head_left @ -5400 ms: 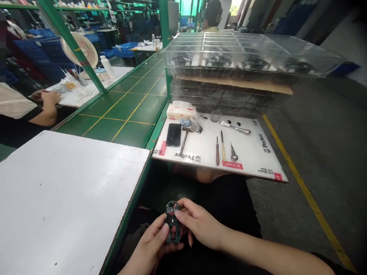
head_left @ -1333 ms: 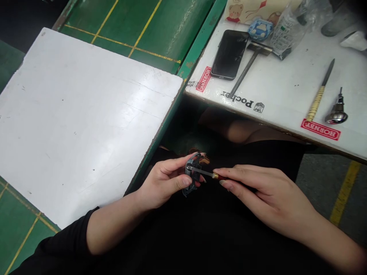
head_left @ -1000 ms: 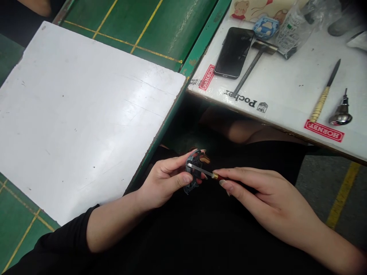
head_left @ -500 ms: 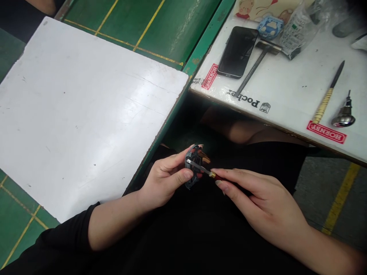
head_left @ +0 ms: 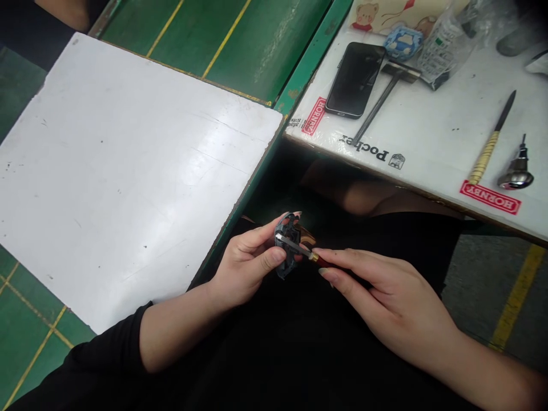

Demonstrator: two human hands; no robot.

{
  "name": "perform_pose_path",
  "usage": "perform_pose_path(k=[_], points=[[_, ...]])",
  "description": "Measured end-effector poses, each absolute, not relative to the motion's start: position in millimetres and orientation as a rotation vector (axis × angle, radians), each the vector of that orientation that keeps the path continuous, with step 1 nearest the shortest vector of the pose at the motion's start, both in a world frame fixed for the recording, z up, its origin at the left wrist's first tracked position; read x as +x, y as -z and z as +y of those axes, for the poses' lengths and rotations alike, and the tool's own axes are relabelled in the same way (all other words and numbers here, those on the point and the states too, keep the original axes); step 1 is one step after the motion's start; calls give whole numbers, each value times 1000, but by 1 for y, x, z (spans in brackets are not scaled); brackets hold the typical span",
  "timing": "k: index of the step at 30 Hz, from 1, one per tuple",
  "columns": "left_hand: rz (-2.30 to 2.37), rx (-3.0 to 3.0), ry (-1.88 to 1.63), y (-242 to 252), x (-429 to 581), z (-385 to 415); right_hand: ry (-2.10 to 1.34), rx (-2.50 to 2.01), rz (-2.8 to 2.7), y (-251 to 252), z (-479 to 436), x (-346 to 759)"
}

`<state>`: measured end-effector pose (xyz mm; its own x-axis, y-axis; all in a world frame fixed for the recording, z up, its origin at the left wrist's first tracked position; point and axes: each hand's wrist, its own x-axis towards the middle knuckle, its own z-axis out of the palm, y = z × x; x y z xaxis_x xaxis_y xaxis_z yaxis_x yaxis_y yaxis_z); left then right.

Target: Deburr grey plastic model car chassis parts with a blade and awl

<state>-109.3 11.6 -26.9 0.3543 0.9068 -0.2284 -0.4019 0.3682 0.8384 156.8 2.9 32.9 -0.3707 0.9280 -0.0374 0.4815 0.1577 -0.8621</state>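
Observation:
Over my lap, my left hand grips a small dark grey openwork part between thumb and fingers. Its exact kind is too small to tell. My right hand is closed on the dark red handle of a slim metal hand tool with a brass-coloured collar. The tool's bright tip lies against the near face of the dark part, close to my left thumb. From this angle I cannot tell whether it is a blade or a scraper. A brownish curved piece shows just behind the part, partly hidden.
A white board lies on the green surface at left. On the right-hand table are a phone, a small hammer, a plastic bag, a tool with a wrapped handle and a round-ended metal tool.
The view has shifted slightly. Both hands, the dark part and the tool keep nearly the same pose, with the tip still against the part.

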Motion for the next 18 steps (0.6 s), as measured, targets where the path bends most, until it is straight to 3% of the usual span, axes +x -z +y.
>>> perform_pose_path(k=[18], points=[[613,708,-915,17,-110,17,-1090,-1220,-1975,-34,8,167]])
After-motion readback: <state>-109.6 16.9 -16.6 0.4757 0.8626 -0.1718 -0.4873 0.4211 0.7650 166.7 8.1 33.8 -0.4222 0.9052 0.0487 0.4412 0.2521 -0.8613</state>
